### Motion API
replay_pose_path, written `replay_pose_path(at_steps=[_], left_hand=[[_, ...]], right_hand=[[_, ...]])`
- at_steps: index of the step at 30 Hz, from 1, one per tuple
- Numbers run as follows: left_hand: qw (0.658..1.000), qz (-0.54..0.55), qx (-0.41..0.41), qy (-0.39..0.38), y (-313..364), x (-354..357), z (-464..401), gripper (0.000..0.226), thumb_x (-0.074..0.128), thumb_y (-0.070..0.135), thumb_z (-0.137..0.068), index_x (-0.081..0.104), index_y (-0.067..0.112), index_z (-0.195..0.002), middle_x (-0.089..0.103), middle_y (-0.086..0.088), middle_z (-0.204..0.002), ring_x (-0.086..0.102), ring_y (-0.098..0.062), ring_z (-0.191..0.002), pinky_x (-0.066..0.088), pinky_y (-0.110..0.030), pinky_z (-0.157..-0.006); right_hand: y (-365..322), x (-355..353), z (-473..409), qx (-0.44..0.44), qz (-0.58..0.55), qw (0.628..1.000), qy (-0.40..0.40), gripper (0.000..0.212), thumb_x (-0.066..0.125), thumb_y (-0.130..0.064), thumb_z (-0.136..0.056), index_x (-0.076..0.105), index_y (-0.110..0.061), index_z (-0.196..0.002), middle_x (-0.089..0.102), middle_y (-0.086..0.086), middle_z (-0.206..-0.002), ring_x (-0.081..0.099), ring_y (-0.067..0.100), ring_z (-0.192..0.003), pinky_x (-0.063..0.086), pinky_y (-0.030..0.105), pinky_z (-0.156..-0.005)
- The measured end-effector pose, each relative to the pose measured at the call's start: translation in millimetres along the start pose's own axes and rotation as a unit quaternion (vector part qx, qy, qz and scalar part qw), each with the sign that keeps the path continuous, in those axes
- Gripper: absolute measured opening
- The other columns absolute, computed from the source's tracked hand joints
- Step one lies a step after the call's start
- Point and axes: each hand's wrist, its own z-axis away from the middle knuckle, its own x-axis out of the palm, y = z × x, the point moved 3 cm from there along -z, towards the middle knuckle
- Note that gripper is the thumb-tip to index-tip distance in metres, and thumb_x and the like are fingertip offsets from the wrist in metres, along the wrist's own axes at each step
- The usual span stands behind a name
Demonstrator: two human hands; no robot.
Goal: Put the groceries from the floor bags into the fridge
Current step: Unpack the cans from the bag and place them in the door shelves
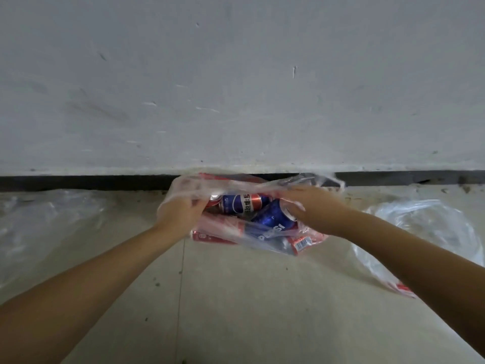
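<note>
Several drink cans lie jumbled inside a thin clear plastic bag on the floor, hard against the foot of a white wall. Both hands are at its mouth. The left hand has its fingers curled round a bunch of the bag's film, pulling that side open. The right hand reaches in from the other side, fingers bent over the end of a blue Pepsi can lying on its side; whether it has a firm hold yet I cannot tell. A second Pepsi can lies crosswise behind it, and red packaging shows beneath.

Full cans will likely feel heavy for their size, rigid and smooth, perhaps slippery through film, so a grasp round the barrel suits better than one at the rim. The bag is flimsy and may cling or tear.

Another clear bag sits crumpled to the right, and more plastic sheeting to the left. Loose film round the opening is the main hindrance. No fridge is in view.
</note>
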Motion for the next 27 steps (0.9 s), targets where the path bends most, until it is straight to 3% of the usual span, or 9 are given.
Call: replay_pose_path(at_steps=[2, 6, 10, 12, 15, 19, 21, 24, 27], left_hand=[[0.999, -0.023, -0.038, -0.012, 7, -3, -11, 0.04, 0.038, 0.039, -0.098, 0.063, 0.015, -0.118, 0.051, -0.007, -0.136, 0.053, -0.027, -0.117, 0.039, -0.028, -0.092], [0.992, -0.004, -0.092, -0.083, 11, -7, -35, 0.047, 0.024, 0.039, -0.101, 0.052, 0.015, -0.131, 0.048, -0.008, -0.142, 0.045, -0.028, -0.128, 0.033, -0.032, -0.103], [0.965, 0.096, -0.154, -0.189, 1, 3, -42, 0.045, 0.028, 0.041, -0.099, 0.053, 0.02, -0.13, 0.049, -0.013, -0.14, 0.045, -0.031, -0.129, 0.034, -0.039, -0.11], [0.912, 0.217, -0.243, -0.248, -7, 10, -39, 0.039, 0.039, 0.045, -0.092, 0.061, 0.02, -0.113, 0.06, -0.019, -0.124, 0.058, -0.036, -0.112, 0.044, -0.049, -0.101], [0.824, 0.33, -0.333, -0.318, -16, 17, -24, 0.044, 0.054, 0.045, -0.085, 0.061, 0.005, -0.102, 0.068, -0.023, -0.096, 0.065, -0.036, -0.091, 0.05, -0.044, -0.092], [0.792, 0.354, -0.35, -0.354, -27, 27, -8, 0.044, 0.054, 0.045, -0.088, 0.061, 0.002, -0.093, 0.072, -0.02, -0.069, 0.069, -0.031, -0.068, 0.059, -0.033, -0.063], [0.805, 0.329, -0.352, -0.346, -28, 38, -7, 0.046, 0.052, 0.046, -0.09, 0.062, 0.003, -0.103, 0.072, -0.018, -0.073, 0.069, -0.028, -0.063, 0.058, -0.029, -0.056], [0.901, 0.181, -0.28, -0.276, -27, 60, -19, 0.049, 0.043, 0.039, -0.096, 0.056, 0.0, -0.124, 0.065, -0.019, -0.111, 0.064, -0.031, -0.095, 0.051, -0.033, -0.083], [0.956, 0.044, -0.192, -0.217, -11, 64, -26, 0.043, 0.043, 0.033, -0.097, 0.061, -0.002, -0.114, 0.061, -0.024, -0.119, 0.06, -0.035, -0.107, 0.046, -0.032, -0.087]], right_hand=[[-5, 15, -11, 0.004, -0.038, 0.997, -0.062, 0.044, 0.031, -0.031, -0.101, 0.032, -0.03, -0.145, 0.049, 0.007, -0.14, 0.058, 0.019, -0.111, 0.049, 0.037, -0.097], [35, 26, -27, 0.101, 0.039, 0.993, -0.045, 0.06, 0.015, -0.053, -0.096, 0.038, -0.021, -0.141, 0.039, 0.009, -0.148, 0.034, 0.029, -0.137, 0.027, 0.053, -0.113], [58, 32, -31, 0.143, 0.026, 0.989, -0.041, 0.063, 0.023, -0.055, -0.096, 0.026, -0.019, -0.147, 0.026, 0.014, -0.153, 0.022, 0.033, -0.142, 0.022, 0.049, -0.116], [57, 29, -34, 0.139, 0.025, 0.989, -0.052, 0.067, 0.021, -0.061, -0.091, 0.029, -0.024, -0.146, 0.03, 0.014, -0.151, 0.026, 0.035, -0.14, 0.024, 0.051, -0.115], [56, 36, -40, 0.146, 0.005, 0.985, -0.088, 0.061, 0.027, -0.061, -0.093, 0.037, -0.028, -0.143, 0.032, 0.011, -0.15, 0.032, 0.035, -0.137, 0.027, 0.05, -0.114], [47, 53, -32, 0.132, -0.011, 0.987, -0.091, 0.052, 0.023, -0.055, -0.097, 0.045, -0.028, -0.136, 0.05, 0.014, -0.133, 0.049, 0.033, -0.119, 0.04, 0.047, -0.104], [30, 54, -28, 0.078, 0.006, 0.995, -0.068, 0.048, 0.026, -0.052, -0.098, 0.043, -0.033, -0.138, 0.049, 0.011, -0.133, 0.049, 0.03, -0.119, 0.041, 0.045, -0.103], [6, 53, -37, 0.004, 0.026, 0.992, -0.125, 0.061, 0.038, -0.057, -0.093, 0.026, -0.031, -0.147, 0.045, 0.009, -0.142, 0.049, 0.029, -0.122, 0.041, 0.041, -0.103], [0, 56, -47, -0.01, 0.068, 0.986, -0.154, 0.052, 0.043, -0.053, -0.093, 0.04, -0.023, -0.137, 0.058, 0.009, -0.124, 0.058, 0.027, -0.107, 0.048, 0.039, -0.091]])
